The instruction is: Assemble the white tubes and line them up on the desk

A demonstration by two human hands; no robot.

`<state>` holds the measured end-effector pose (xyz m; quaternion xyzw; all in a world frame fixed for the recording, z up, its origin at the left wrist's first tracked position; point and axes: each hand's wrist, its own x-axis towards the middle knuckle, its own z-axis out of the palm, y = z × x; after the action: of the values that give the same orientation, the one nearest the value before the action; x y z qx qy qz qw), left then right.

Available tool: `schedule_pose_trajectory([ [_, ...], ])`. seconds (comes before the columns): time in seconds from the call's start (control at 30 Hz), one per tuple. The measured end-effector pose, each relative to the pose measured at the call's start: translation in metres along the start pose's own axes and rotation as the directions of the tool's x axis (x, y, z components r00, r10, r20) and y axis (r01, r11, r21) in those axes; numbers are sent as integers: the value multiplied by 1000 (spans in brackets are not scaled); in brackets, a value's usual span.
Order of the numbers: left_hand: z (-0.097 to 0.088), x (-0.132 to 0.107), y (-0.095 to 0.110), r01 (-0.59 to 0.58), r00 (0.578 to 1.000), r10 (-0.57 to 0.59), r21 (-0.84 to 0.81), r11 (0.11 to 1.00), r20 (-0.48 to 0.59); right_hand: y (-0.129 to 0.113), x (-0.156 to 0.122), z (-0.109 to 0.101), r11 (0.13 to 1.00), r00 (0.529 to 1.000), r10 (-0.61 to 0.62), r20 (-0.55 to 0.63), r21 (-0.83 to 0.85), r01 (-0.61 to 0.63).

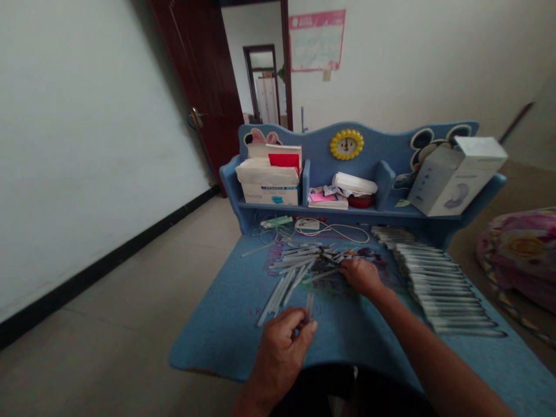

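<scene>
My left hand, near the front edge of the blue desk, pinches a short clear plastic pen barrel that points upward. Farther back, my right hand reaches to a heap of small dark parts. Its fingertips are closed together there; whatever lies between them is hidden. Left of the heap, loose translucent pen barrels are fanned out across the desktop. To the right of my right arm lies a long row of pens, side by side, with dark ends.
A raised shelf along the back holds a mask box, papers, a yellow toy clock and a tilted white box. White cable and a green-white strip lie below it. Floral fabric is at right.
</scene>
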<state>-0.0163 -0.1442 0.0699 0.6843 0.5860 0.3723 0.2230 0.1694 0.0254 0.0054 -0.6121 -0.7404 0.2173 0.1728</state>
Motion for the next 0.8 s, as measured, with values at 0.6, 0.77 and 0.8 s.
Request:
schedule_pose_trajectory([
  [0.6, 9, -3, 3, -18, 991, 12, 44, 999, 130, -8, -75, -2, -121, 990, -123, 63, 990, -78],
  [0.77, 11, -4, 10, -47, 986, 35, 74, 996, 165, -21, -93, -11, -228, 969, -221, 111, 960, -162],
  [0.8, 11, -5, 11, -56, 984, 41, 80, 995, 172, -22, -96, -13, -216, 965, -232, 121, 961, -172],
])
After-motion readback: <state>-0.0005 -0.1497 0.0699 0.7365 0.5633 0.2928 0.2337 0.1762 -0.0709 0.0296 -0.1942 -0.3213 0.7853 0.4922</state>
